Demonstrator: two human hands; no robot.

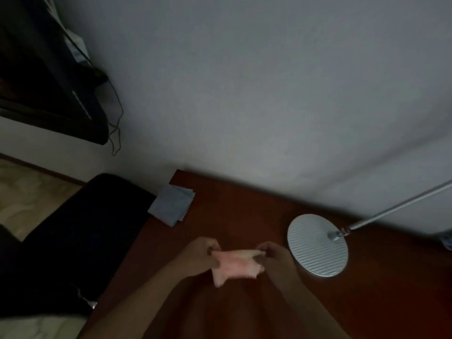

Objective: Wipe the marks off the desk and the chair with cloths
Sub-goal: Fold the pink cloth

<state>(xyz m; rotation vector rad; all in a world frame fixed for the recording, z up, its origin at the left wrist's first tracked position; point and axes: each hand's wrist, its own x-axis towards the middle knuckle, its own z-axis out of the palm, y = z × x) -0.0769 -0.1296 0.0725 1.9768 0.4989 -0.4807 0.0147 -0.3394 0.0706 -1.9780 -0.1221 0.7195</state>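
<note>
A pink cloth (233, 266) hangs stretched between both hands just above the dark brown desk (244, 211). My left hand (200, 255) pinches its left top corner. My right hand (275, 258) pinches its right top corner. The cloth's lower edge droops toward the desk surface. A folded grey-blue cloth (171, 205) lies at the desk's far left corner, partly over the edge. The black chair (80, 231) stands to the left of the desk.
A round ribbed silver lamp base (318, 245) with a slanting metal pole (401, 206) sits on the desk to the right of my hands. A grey wall runs behind the desk. A dark unit with a dangling cable (115, 123) hangs at the upper left.
</note>
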